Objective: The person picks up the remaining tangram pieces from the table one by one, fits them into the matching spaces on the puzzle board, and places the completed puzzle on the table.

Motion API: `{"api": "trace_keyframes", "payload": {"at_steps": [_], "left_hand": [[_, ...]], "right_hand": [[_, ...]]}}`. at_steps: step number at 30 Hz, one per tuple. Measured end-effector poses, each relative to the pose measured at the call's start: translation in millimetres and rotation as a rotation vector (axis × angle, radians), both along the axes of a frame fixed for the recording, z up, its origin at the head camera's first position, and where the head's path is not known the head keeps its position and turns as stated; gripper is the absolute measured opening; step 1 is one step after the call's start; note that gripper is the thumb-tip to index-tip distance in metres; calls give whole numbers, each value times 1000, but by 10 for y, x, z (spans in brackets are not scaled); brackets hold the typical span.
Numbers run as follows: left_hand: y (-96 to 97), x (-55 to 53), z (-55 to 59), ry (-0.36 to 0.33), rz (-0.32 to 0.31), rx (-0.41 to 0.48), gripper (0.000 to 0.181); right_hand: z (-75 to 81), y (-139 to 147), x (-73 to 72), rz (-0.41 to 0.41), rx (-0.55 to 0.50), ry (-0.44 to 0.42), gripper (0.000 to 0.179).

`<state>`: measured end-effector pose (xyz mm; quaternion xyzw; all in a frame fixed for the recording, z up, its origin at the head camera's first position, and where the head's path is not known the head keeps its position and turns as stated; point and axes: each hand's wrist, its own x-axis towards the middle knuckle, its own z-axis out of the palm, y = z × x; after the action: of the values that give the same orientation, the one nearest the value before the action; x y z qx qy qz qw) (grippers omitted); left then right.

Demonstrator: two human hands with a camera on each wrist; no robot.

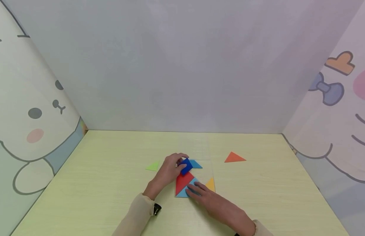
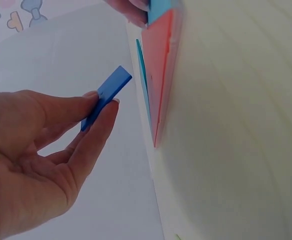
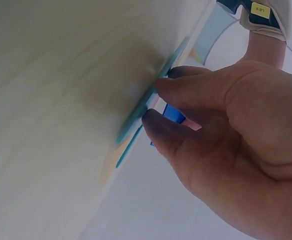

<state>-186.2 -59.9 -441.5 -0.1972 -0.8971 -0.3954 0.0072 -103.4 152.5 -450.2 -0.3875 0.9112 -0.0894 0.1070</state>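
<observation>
Between thumb and fingers, my left hand (image 1: 169,168) pinches a dark blue square tile (image 1: 186,166), tilted and raised off the table in the left wrist view. Beneath it lies a large red triangle (image 1: 183,182), its long side against a light blue triangle (image 1: 181,193). The fingertips of my right hand (image 1: 212,201) rest on or just over that light blue triangle, fingers loosely bent and partly covering it. A medium-blue tile (image 1: 196,164) lies behind the red one, partly hidden by the held tile. To the right is a yellow tile (image 1: 211,185), partly behind my right hand.
A light green triangle (image 1: 153,166) lies left of the group, partly hidden by my left hand. An orange-red triangle (image 1: 234,157) lies apart at the right. The pale wooden table (image 1: 91,183) meets a grey back wall (image 1: 182,72) and printed side panels.
</observation>
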Motion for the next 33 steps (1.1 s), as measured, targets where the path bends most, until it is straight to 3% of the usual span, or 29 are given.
{"api": "trace_keyframes", "payload": {"at_steps": [33], "left_hand": [[236, -21, -21, -42, -44, 10, 31]], "right_hand": [[-22, -12, 20, 27, 16, 64, 64]]}}
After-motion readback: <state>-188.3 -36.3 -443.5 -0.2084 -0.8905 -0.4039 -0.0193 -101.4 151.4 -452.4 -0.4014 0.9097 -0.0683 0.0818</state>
